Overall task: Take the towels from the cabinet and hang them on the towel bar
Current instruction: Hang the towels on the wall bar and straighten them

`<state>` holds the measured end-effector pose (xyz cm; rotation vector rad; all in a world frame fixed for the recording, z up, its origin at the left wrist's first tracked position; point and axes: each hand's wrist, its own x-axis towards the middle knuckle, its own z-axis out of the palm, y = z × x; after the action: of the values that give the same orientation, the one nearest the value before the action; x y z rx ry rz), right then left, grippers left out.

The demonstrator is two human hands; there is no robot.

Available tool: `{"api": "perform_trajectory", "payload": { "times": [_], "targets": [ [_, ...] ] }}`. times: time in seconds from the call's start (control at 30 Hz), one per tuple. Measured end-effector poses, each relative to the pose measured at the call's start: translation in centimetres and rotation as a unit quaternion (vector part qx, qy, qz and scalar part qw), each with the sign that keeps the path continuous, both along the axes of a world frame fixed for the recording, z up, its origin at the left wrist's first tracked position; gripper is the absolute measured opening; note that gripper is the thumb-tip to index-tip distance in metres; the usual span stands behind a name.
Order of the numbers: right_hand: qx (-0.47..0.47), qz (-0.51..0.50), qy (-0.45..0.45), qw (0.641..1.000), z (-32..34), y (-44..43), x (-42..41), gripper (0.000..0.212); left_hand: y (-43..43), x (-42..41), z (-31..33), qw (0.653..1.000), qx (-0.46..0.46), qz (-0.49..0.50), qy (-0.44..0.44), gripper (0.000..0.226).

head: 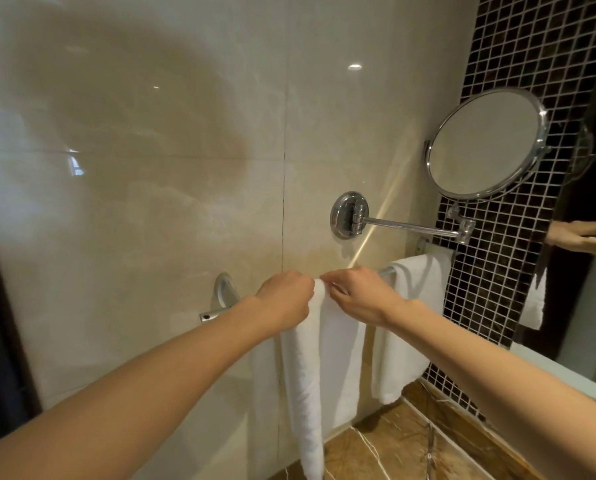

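You are holding the white towel (310,358) at its top, right where it crosses the towel bar (217,312). Your left hand (284,297) is curling its fingers over the bunched top fold. Your right hand (358,294), just beside it, is pinching the top edge. The fingertips of both hands are turning away from the camera, so how deep each grip goes is hard to make out.

The towel is hanging in two parts. A narrow, rolled-looking length is dropping in front and running off the bottom of the view, and a flatter panel is hanging behind it to the right. A pale strip left of it, behind your left forearm, is possibly more of the same towel or its reflection in the glossy wall (151,168).

A second towel (414,323) is already draping over the bar further right, apart from the first. Your hands and the towels are hiding most of the bar. Only its left bracket and a short stretch beside the second towel are showing.

Above the bar, a round chrome mirror (485,143) is standing out on a swing arm (410,226) from its wall mount (349,215). It is overhanging the right end of the bar. A dark mosaic strip (518,46) is running behind it. A large wall mirror (594,306) at the right edge is reflecting an arm and a towel. A brown marble counter (410,445) is lying below.
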<state>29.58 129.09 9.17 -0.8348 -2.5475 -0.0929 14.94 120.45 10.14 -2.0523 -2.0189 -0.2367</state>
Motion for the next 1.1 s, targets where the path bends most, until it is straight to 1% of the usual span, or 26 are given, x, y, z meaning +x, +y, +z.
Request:
{"api": "perform_trajectory", "payload": {
  "times": [0.07, 0.13, 0.17, 0.27, 0.3, 0.37, 0.53, 0.67, 0.8, 0.87, 0.9, 0.97, 1.0, 1.1],
  "targets": [
    [-0.023, -0.008, -0.012, 1.000, 0.3, 0.2, -0.4, 0.035, 0.2, -0.1, 0.3, 0.999, -0.022, 0.009, -0.027, 0.012],
    [-0.035, -0.001, -0.022, 0.999, 0.6, 0.1, -0.6, 0.028, -0.1, 0.1, 0.7, 0.999, -0.022, 0.023, -0.033, 0.011],
    [-0.027, 0.006, -0.022, 0.999, 0.7, -0.1, -0.7, 0.027, -0.4, 0.4, 0.8, 0.999, -0.003, 0.028, -0.018, 0.012],
    [0.043, 0.002, -0.006, 0.999, 0.6, -0.8, -0.6, 0.025, -1.6, 1.4, 0.4, 0.994, 0.087, 0.009, 0.065, 0.022],
    [0.054, 0.000, -0.003, 0.999, 0.5, -1.0, -0.5, 0.022, -1.8, 1.5, 0.2, 0.992, 0.098, 0.001, 0.079, 0.024],
    [0.045, -0.002, -0.013, 0.999, 0.2, -1.2, -0.5, 0.017, -1.8, 1.5, 0.0, 0.993, 0.084, -0.005, 0.081, 0.025],
    [-0.003, -0.008, -0.001, 1.000, 0.2, -0.1, -0.7, 0.021, -0.5, 0.6, 0.4, 0.999, 0.032, 0.000, 0.024, 0.026],
    [-0.050, -0.018, -0.012, 0.999, 0.5, 0.4, -1.0, 0.029, 0.5, 0.0, 0.6, 0.999, -0.006, -0.004, -0.044, 0.022],
    [-0.066, -0.034, -0.035, 0.997, 0.6, 0.6, -1.4, 0.031, 1.2, -0.9, 1.1, 0.994, -0.059, -0.016, -0.093, 0.035],
    [-0.078, -0.035, -0.035, 0.996, 0.6, 0.7, -1.5, 0.039, 1.2, -1.4, 1.4, 0.991, -0.071, -0.030, -0.113, 0.040],
    [-0.081, -0.031, -0.031, 0.996, 0.6, 0.6, -1.5, 0.041, 1.0, -1.4, 1.4, 0.990, -0.071, -0.038, -0.115, 0.040],
    [-0.067, -0.019, -0.020, 0.997, 0.4, 0.5, -1.2, 0.038, 0.2, -1.1, 1.2, 0.995, -0.044, -0.042, -0.083, 0.030],
    [-0.048, -0.014, -0.012, 0.999, 0.3, 0.4, -1.1, 0.037, -0.3, -0.8, 0.9, 0.998, -0.008, -0.038, -0.047, 0.028],
    [0.039, -0.005, 0.026, 0.999, -0.1, 0.2, -0.3, 0.033, -1.5, 0.3, 0.4, 0.992, 0.105, -0.031, 0.055, 0.035]
  ]
}}
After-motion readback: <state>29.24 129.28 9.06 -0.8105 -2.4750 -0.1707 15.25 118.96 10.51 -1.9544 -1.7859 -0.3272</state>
